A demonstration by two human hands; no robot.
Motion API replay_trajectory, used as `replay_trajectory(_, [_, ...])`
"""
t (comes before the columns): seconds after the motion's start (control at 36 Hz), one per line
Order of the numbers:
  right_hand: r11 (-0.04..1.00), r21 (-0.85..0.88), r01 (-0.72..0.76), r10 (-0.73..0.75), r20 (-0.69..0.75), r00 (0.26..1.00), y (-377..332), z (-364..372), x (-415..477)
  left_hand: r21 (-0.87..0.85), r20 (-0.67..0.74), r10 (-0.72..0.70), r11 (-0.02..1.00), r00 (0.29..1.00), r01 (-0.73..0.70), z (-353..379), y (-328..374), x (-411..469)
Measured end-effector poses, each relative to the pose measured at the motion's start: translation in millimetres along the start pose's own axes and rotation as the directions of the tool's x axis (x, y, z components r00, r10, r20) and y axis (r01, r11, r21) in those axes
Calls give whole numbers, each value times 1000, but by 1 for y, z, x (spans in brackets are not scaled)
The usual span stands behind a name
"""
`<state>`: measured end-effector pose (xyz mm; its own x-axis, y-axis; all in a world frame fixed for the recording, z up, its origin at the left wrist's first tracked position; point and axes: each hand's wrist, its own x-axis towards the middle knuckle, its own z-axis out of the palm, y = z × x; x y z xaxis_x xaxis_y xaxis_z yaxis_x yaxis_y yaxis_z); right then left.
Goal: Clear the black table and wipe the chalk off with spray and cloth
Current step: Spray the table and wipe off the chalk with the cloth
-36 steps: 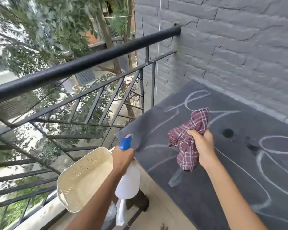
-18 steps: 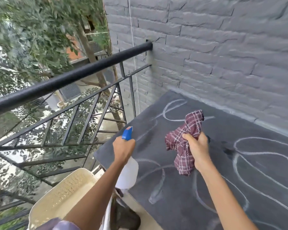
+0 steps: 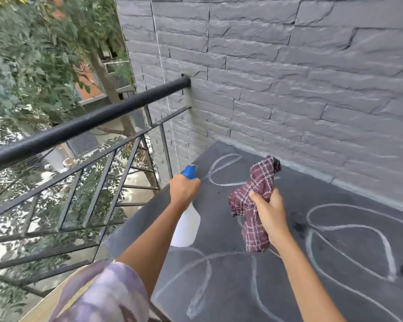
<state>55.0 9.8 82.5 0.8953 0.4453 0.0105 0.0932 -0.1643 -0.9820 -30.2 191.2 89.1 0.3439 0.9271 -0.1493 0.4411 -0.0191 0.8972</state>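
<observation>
The black table [image 3: 296, 287] fills the lower right and carries looping white chalk lines [image 3: 349, 231] and a few dark wet spots. My left hand [image 3: 184, 190] grips a white spray bottle [image 3: 187, 226] with a blue nozzle, held over the table's left part and pointing toward the far corner. My right hand [image 3: 269, 211] is closed around a crumpled maroon checked cloth [image 3: 254, 205], raised above the table's middle. The cloth hangs down from my fist without touching the surface.
A grey brick wall [image 3: 289, 77] stands right behind the table. A black metal railing [image 3: 84, 126] runs along the left, with trees beyond it. The edge of a cream basket [image 3: 47, 305] shows at the bottom left, beside my purple sleeve [image 3: 107, 293].
Both hands have moved forward over the table with bottle and cloth. The view has swung right and down, so the cream basket has almost left the frame.
</observation>
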Motion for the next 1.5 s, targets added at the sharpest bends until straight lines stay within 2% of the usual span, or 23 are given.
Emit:
replay_trajectory(0.17, [999, -32, 3, -3, 1, 1000, 6, -7, 1, -36, -28, 10, 999, 1000, -11, 7, -2, 5])
replay_trajectory(0.33, [989, -150, -14, 30, 105, 994, 17, 10, -4, -91, -59, 84, 992, 995, -89, -22, -22, -3])
replay_trajectory(0.44, [973, -222, 60, -8, 227, 974, 24, 42, -12, -224, -169, 94, 966, 981, -131, -59, -44, -11])
replay_trajectory(0.53, [957, -278, 80, 5, 293, 956, 33, 76, -20, -223, -285, 91, 962, 954, -159, -87, -63, -18])
replay_trajectory(0.61, [936, -335, 107, 16, 342, 939, 44, 116, -30, -228, -355, 36, 966, 934, -124, -114, -83, -22])
replay_trajectory(0.67, [922, -363, 135, 38, 433, 901, 53, 145, -38, -225, -374, 24, 968, 927, -116, -129, -95, -25])
replay_trajectory(0.72, [886, -426, 184, 94, 553, 828, 66, 175, -47, -209, -399, 11, 973, 917, -103, -144, -106, -27])
replay_trajectory(0.75, [838, -491, 240, 132, 608, 783, 74, 189, -52, -208, -415, 2, 973, 910, -97, -150, -110, -29])
replay_trajectory(0.81, [660, -610, 438, 171, 690, 703, 88, 211, -59, -211, -442, -21, 974, 897, -82, -161, -121, -31])
replay_trajectory(0.86, [512, -626, 587, 151, 739, 656, 101, 225, -62, -234, -456, -42, 970, 889, -73, -171, -131, -34])
replay_trajectory(0.97, [466, -580, 668, 180, 801, 571, 116, 248, -56, -216, -464, -54, 975, 884, -53, -189, -147, -35])
replay_trajectory(1.03, [416, -578, 702, 184, 810, 557, 115, 259, -47, -202, -468, -47, 978, 882, -55, -194, -152, -34])
replay_trajectory(1.14, [390, -629, 672, 124, 759, 639, 106, 293, -33, -153, -479, -31, 987, 877, -49, -203, -156, -28])
replay_trajectory(1.19, [384, -617, 687, 115, 770, 627, 102, 318, -39, -109, -501, -19, 993, 865, -41, -208, -156, -24])
replay_trajectory(1.33, [292, -395, 871, 87, 918, 387, 109, 334, -88, -76, -530, 34, 993, 847, -87, -220, -157, -12])
replay_trajectory(1.42, [265, -336, 904, 71, 942, 329, 122, 299, -101, -102, -532, 32, 990, 846, -101, -225, -161, -5])
replay_trajectory(1.47, [267, -362, 893, 61, 931, 359, 133, 268, -96, -102, -507, 32, 990, 861, -96, -227, -164, -1])
replay_trajectory(1.5, [268, -404, 874, 62, 913, 403, 136, 255, -88, -94, -495, 38, 991, 868, -97, -228, -165, 1])
